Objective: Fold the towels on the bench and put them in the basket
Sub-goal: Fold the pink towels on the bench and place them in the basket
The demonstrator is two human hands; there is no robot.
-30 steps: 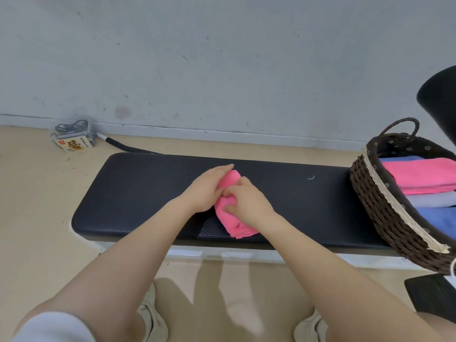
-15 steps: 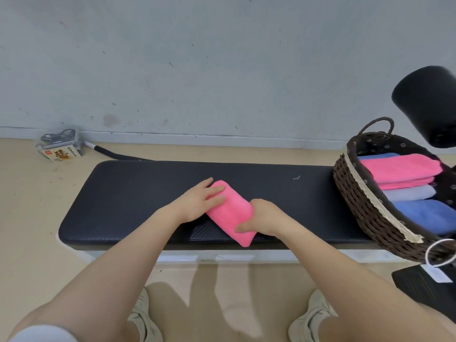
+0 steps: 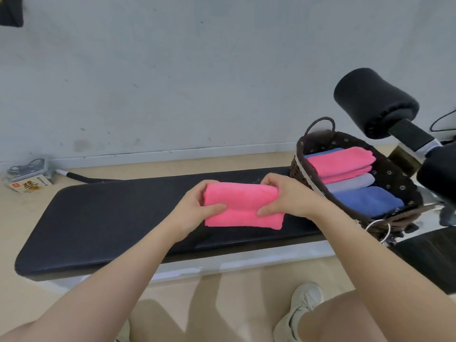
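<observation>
We are holding the folded pink towel (image 3: pixel 243 206) at both short ends, the left hand (image 3: pixel 195 208) pinching its left end with the thumb on the near face and the fingers (image 3: pixel 200 188) curled behind, the right hand (image 3: pixel 286 196) gripping the right end the same way. The towel is hanging just above the black padded tabletop (image 3: pixel 103 218), so the folding looks finished and we are judging this to be the carrying step. The wicker basket (image 3: pixel 299 166) is sitting at the right end of the tabletop, just beside our right hand, and it is already holding a stack of pink towels (image 3: pixel 343 164), a grey one (image 3: pixel 350 183) and a blue one (image 3: pixel 367 199). The next move is calling for a short sweep rightward, lifting enough to clear the near rim. Open room inside is looking tight; the likeliest place is on top of the blue towel. Beyond the basket a black foam roller (image 3: pixel 375 102) is jutting in overhead, which we should be keeping under.
</observation>
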